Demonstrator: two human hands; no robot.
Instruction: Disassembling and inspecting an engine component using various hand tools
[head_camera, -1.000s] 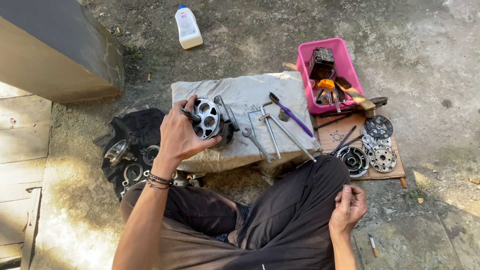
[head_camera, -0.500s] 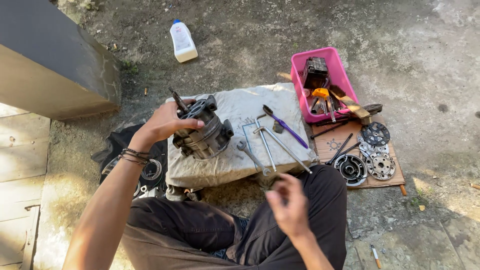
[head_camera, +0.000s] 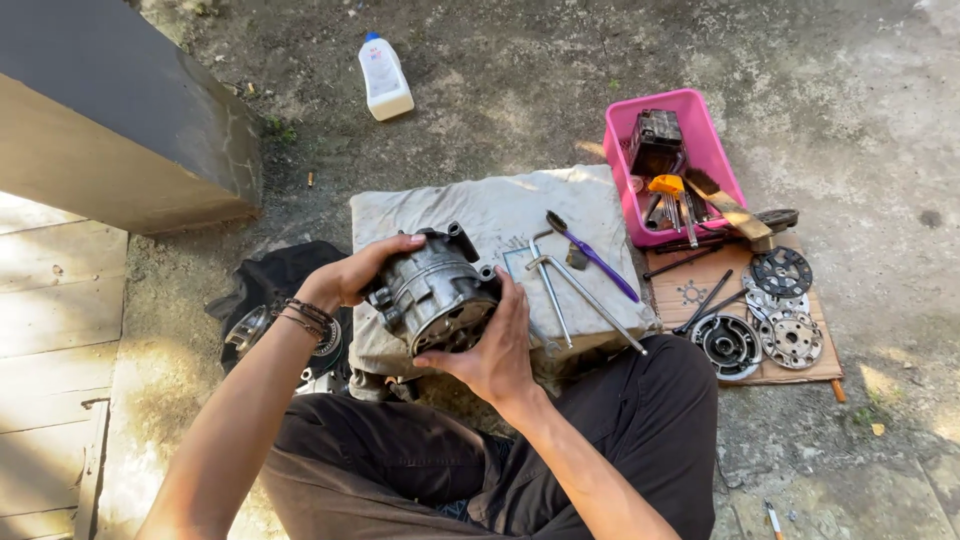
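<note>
Both hands now hold the pump (head_camera: 437, 293), a gray metal machine part. A moment ago only the left hand (head_camera: 350, 275) had it, and the right hand (head_camera: 495, 345) was down by the leg. Now the right hand has come up and is curled around the near side of the pump, with the fingers wrapped under it. The left hand is closed on the far left side, thumb on top. The pump is lifted a little above the cloth (head_camera: 500, 215) and is turned, so its round body faces up and its end points toward the person.

With two hands on it, the heavy part looks much steadier, and the person can turn it and look at it up close.

Just past the right hand, on the cloth, lie long metal tools (head_camera: 560, 285) and a purple brush (head_camera: 600, 260). Further right of that hand is a pink bin (head_camera: 715, 130) full of tools, and near it a piece of cardboard (head_camera: 800, 375) with round metal plates (head_camera: 790, 340). Below the left hand a black bag (head_camera: 275, 275) with more parts lies on the ground. Far past both hands a white bottle (head_camera: 384, 78) lies on the dirt.
</note>
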